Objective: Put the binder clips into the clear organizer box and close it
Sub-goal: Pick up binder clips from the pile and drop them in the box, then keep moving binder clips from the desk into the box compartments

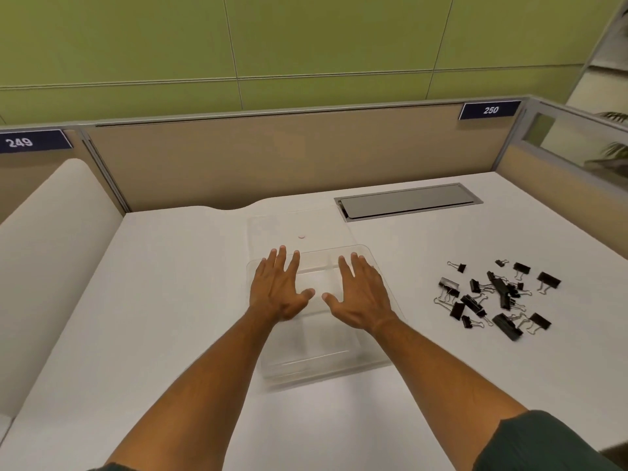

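White desk surface (pixel 163 300) runs below tan partition panels (pixel 272 158) and a green wall (pixel 306 35). Left hand (pixel 275 294) and right hand (pixel 363 297), fingers spread, hover over the clear plastic organizer box (pixel 316 362); black metal binder clips (pixel 492 295) lie scattered well right.

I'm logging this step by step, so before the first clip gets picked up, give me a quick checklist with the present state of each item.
1. Organizer box open, lid laid back behind it: ok, as far as the clear plastic shows.
2. Compartments free of clips: ok, none seen inside.
3. Binder clips in view, in a loose pile on the desk to the right of the box: ok.
4. Left hand empty, fingers spread over the box: ok.
5. Right hand empty, and the nearer hand to the pile: ok.
6. Whether the hands touch the box: cannot tell.
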The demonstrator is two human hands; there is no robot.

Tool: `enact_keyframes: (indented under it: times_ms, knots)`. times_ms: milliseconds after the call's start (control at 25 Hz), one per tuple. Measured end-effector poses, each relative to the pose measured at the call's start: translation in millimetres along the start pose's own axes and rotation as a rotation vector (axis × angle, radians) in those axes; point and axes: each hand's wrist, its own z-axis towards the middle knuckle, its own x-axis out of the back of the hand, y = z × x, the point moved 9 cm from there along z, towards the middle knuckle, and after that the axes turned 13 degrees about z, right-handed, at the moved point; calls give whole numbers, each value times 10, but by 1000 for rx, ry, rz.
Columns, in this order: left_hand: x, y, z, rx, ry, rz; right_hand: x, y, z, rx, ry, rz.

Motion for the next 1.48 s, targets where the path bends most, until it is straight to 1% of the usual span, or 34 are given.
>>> enact_keyframes:
  times_ms: [320,600,880,1200,1480]
  knots:
    - [168,796,104,-114,61,29,430,702,-254,-92,85,-30]
    - [251,1635,235,-168,54,8,777,1466,-488,-174,111,-26]
    - [227,2405,317,-242,42,23,978,2131,-686,-240,143,-1]
    - [66,3032,308,-336,17,28,1038,2721,-933,-328,146,-5]
    - [-92,3326,277,-381,-36,30,1040,3085,-1113,-429,151,-59]
